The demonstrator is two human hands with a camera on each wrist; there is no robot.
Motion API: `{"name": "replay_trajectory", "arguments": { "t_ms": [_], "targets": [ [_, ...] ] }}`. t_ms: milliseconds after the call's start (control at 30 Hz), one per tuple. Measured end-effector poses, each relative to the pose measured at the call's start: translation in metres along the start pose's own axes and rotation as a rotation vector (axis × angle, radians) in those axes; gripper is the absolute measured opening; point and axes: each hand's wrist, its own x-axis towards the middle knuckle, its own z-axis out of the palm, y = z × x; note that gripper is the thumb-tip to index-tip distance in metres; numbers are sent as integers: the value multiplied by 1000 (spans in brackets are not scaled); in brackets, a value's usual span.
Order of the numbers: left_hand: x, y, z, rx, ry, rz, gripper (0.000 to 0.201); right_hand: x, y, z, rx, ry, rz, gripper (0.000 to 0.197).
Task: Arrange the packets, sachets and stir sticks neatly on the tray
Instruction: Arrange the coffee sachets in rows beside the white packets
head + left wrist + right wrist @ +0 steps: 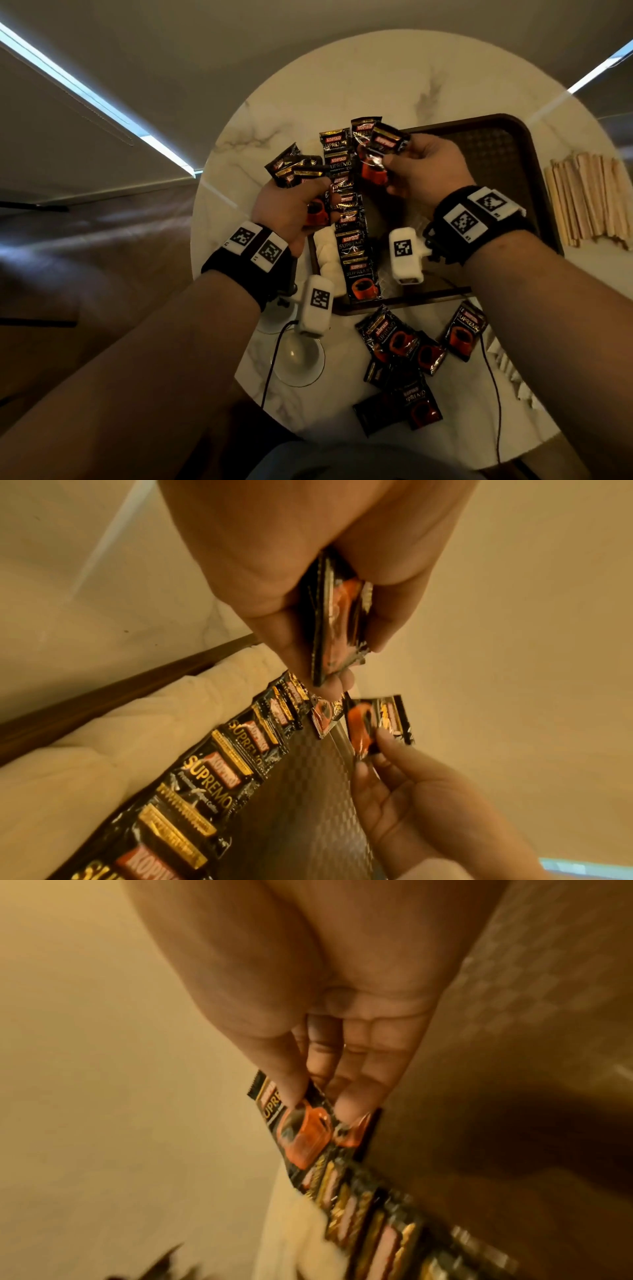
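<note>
Stir sticks (589, 198) cut off by head view's right edge. Left hand (291, 209) hides lower ends of its gripped packets (294, 166). Right wrist view blurred; row of packets (377, 1218) unreadable.

Bare forearms wear black wristbands (486, 219) bearing white square-code tags, each with a white, cabled camera block (317, 305).

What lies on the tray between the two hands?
In the head view, the overlapping row of coffee packets on the tray runs between the left hand and right hand.

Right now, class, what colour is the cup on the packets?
Orange-red cup on black packets; head view.
</note>
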Motion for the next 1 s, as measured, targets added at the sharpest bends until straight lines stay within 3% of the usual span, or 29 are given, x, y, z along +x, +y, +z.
{"name": "replay_trajectory", "arguments": {
  "t_ms": [100,233,400,867,1000],
  "targets": [
    [1,4,-7,-78,36,-96,10,23,7,-9,-245,52,-47,17],
    [-3,9,-10,-190,43,-161,21,42,10,-8,-378,85,-69,21],
    [-3,11,-11,-210,53,-185,23,52,19,-1,-414,67,-28,20],
    [1,5,-13,-168,48,-213,13,62,27,11,-531,196,15,27],
    [1,1,-12,-150,32,-194,21,60,26,11,-539,202,18,29]
  ]
}}
